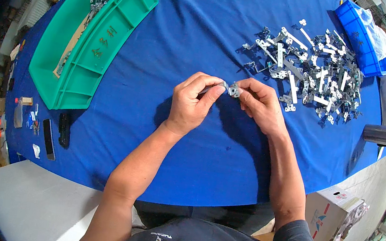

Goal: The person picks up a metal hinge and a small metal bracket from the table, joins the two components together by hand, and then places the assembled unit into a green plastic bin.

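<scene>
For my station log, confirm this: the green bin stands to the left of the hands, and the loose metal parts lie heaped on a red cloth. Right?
Not quite: the cloth is blue, as the head view shows. The green bin stands left of the hands, and loose metal parts lie heaped on it.

bright light casts dark shadows on blue cloth (196, 169).

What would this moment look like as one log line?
left hand: pinching metal piece; right hand: pinching bracket; parts pile: on cloth, right; green bin: left
</scene>
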`<state>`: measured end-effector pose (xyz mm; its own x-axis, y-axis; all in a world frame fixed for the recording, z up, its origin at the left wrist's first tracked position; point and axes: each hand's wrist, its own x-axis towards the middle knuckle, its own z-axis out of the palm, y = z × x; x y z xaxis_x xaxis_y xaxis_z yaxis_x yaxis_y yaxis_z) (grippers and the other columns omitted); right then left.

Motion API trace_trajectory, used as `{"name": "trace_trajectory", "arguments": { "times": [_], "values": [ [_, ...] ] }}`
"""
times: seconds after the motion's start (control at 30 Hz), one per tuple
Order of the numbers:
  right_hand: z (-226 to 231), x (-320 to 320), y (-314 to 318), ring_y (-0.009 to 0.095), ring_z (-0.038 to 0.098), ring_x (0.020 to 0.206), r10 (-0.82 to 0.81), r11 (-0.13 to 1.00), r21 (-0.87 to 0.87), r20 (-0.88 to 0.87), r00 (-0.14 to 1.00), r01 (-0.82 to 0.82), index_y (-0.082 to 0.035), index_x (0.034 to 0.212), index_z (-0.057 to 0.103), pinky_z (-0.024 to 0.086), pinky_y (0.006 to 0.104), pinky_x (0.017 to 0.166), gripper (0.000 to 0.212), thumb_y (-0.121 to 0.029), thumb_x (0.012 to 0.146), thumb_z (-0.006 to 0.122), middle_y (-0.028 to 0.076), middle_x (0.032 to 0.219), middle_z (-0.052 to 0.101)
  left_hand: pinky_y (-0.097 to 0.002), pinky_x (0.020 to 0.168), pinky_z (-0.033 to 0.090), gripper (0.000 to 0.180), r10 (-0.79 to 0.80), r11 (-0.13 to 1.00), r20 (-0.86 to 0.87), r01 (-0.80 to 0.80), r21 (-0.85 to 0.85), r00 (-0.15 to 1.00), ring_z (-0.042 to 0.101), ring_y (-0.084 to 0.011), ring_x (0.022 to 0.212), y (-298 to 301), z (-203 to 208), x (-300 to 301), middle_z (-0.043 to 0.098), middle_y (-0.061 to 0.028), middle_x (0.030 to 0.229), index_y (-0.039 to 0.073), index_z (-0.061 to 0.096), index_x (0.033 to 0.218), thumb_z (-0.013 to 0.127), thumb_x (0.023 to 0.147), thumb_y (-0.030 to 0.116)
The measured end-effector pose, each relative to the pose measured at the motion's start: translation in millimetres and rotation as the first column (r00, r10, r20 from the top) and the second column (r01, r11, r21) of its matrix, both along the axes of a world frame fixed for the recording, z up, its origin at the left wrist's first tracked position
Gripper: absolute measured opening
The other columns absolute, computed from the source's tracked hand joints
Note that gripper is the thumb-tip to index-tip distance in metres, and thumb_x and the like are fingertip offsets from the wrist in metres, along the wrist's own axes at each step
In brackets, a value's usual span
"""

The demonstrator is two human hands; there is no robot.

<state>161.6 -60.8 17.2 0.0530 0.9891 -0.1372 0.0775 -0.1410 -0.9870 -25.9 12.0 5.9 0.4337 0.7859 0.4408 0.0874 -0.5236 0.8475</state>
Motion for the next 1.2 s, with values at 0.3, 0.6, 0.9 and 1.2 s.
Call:
{"name": "trace_trajectory", "arguments": {
  "times": [0.3, 0.6, 0.9, 1.2],
  "values": [
    [-3.7, -1.9, 2.0, 0.005, 0.054, 0.066, -0.061, 0.998, 0.008, -0.173, 0.983, 0.063, -0.002, 0.105, 0.066, 0.046, 0.0231, 0.057, 0.018, -0.017, 0.101, 0.057, -0.002, 0.078, 0.059, -0.0290, 0.061, 0.051, 0.013, -0.030, 0.999, -0.023, 0.031, 0.037, 0.999, 0.066, -0.0178, 0.070, 0.8, -5.5, 2.0, 0.068, -0.0093, 0.085, 0.000, 0.070, 0.093, 0.073, 0.089, 0.012],
    [-10.7, -3.6, 2.8, 0.005, 0.053, 0.063, -0.176, 0.974, 0.098, -0.224, 0.959, 0.202, -0.003, 0.103, 0.066, 0.044, 0.0220, 0.055, 0.021, -0.023, 0.101, 0.059, -0.001, 0.079, 0.061, -0.0261, 0.065, 0.050, 0.010, -0.079, 0.997, -0.068, 0.078, -0.026, 0.995, 0.063, -0.0139, 0.075, -2.3, -2.0, 0.6, 0.068, -0.0084, 0.087, 0.000, 0.070, 0.094, 0.073, 0.089, 0.008],
    [2.7, -1.1, 0.6, 0.006, 0.055, 0.065, -0.030, 0.999, -0.033, -0.002, 1.000, 0.030, 0.000, 0.100, 0.069, 0.046, 0.0230, 0.059, 0.019, -0.017, 0.097, 0.062, 0.001, 0.083, 0.069, -0.0255, 0.065, 0.049, 0.010, 0.022, 1.000, 0.025, -0.023, 0.019, 0.999, 0.062, -0.0129, 0.075, 0.4, -5.7, -1.0, 0.068, -0.0076, 0.088, 0.001, 0.069, 0.096, 0.071, 0.091, 0.009],
    [0.5, -0.7, 1.0, 0.006, 0.054, 0.067, -0.038, 0.998, -0.043, 0.023, 0.999, 0.039, -0.001, 0.101, 0.069, 0.045, 0.0235, 0.060, 0.016, -0.015, 0.097, 0.062, 0.000, 0.082, 0.068, -0.0267, 0.067, 0.049, 0.012, 0.047, 0.999, 0.034, -0.046, -0.028, 0.998, 0.062, -0.0130, 0.076, -1.8, -2.8, -1.6, 0.068, -0.0076, 0.088, 0.000, 0.069, 0.097, 0.070, 0.093, 0.011]
  ]
}}
